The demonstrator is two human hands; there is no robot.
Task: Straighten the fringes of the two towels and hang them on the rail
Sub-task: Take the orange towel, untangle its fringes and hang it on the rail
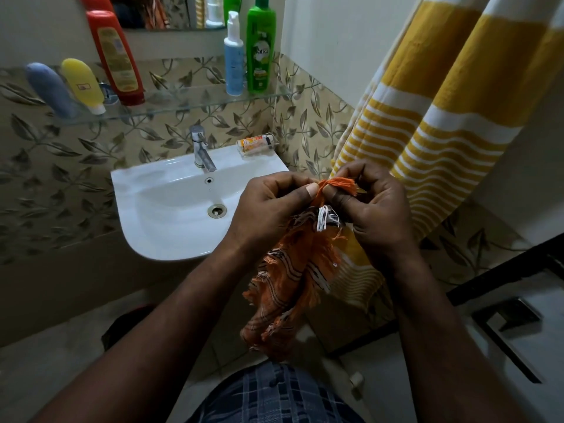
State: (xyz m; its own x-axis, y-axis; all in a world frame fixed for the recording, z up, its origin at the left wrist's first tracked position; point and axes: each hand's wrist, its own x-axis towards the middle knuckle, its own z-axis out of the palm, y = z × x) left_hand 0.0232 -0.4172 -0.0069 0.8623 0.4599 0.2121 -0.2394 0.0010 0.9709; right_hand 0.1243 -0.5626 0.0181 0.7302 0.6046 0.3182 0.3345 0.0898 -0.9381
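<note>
Pinching one fringe tuft (338, 186) of the orange towel (283, 288) between them, both hands work at chest height just in front of the basin. The left hand (268, 206) grips the tuft at its base with thumb and curled fingers. The right hand (372, 203) nips the loose orange ends, apparently so the strands can be drawn out straight against a fixed anchor. The rest of the towel hangs bunched below the hands, its other fringes tangled and a white strand cluster showing just under the pinch. This suggests that the straightening is at an early stage.

Behind the right hand, the yellow striped towel (442, 117) hangs in long folds from above the frame. Its support is out of view, as is any rail.

To the left are a white basin (128, 209) with a tap (201, 151), and above them a glass shelf (189, 102) carrying a green bottle (261, 47) and a red bottle (117, 56) among others. The hanging yellow cloth crowds the right side, so lifting the orange towel there would probably brush it.
</note>
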